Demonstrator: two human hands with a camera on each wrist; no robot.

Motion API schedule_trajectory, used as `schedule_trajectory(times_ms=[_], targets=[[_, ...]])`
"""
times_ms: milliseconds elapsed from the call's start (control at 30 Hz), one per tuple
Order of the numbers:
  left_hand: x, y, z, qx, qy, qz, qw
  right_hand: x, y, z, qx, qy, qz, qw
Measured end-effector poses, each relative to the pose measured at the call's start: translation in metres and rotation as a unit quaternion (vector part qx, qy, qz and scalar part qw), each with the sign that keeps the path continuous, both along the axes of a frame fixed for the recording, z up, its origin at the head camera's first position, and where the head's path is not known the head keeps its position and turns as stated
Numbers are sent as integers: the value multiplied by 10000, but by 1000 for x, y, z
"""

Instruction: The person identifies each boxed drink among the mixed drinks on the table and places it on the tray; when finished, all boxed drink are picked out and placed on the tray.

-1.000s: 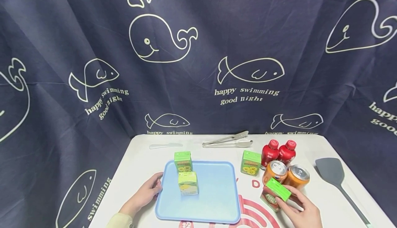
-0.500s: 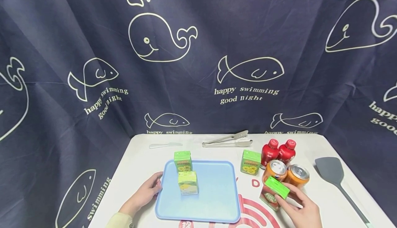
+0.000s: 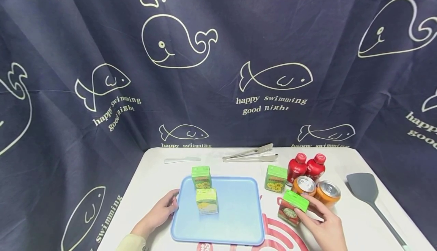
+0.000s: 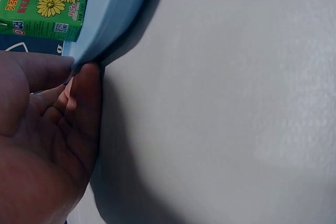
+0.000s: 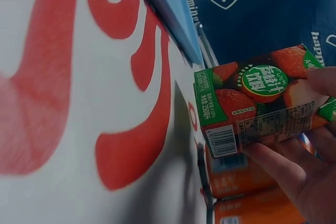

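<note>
At the left rim of the blue tray [image 3: 235,213], my left hand [image 3: 158,213] pinches the edge between thumb and fingers, as the left wrist view also shows. On the tray's left half stand a green drink carton with yellow flowers [image 3: 202,179] and a pale yellow-green carton [image 3: 207,202]. My right hand [image 3: 324,220] holds a red juice carton with a green top [image 3: 290,210], thumb on one side and fingers on the other. In the right wrist view this juice carton [image 5: 252,95] is tilted, and its base appears raised off the table.
Behind the right hand stand two orange cans [image 3: 327,194] and two red bottles [image 3: 315,167]. Left of them is another green flowered carton [image 3: 275,179]. Metal tongs [image 3: 250,156] and a pale knife [image 3: 182,160] lie at the back, a grey spatula [image 3: 365,188] at the right.
My right hand has moved left with the red juice carton, away from the orange cans and nearer the tray. The left hand and the tray have stayed in place.
</note>
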State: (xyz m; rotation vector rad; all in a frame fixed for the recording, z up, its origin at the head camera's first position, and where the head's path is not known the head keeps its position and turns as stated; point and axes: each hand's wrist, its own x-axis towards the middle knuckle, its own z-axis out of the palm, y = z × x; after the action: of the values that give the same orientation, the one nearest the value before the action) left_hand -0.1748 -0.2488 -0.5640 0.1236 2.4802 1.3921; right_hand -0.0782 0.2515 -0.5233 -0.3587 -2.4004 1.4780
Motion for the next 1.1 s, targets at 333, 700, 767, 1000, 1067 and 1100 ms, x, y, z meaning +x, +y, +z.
schedule_trajectory(times_ms=[333,700,767,1000,1067,1100], targets=[[1,0,0,27,-10,133,9999,-13,-14,1,623,611,379,9955],[0,0,-1,-23,-43,95,9999,-27,-33,2,143,627,807,9947],[0,0,-1,-23,-53,102,9999,-31,-36,1,264,760,835,9933],[0,0,0,-8,-15,99,9999,-47,-44,-2,-137,1192,1443,9822],[0,0,0,-9,-5,94,10000,-52,-46,-2,-270,1269,1537,9796],[0,0,0,-3,-32,109,9999,-53,-47,-2,-329,1302,1572,9784]])
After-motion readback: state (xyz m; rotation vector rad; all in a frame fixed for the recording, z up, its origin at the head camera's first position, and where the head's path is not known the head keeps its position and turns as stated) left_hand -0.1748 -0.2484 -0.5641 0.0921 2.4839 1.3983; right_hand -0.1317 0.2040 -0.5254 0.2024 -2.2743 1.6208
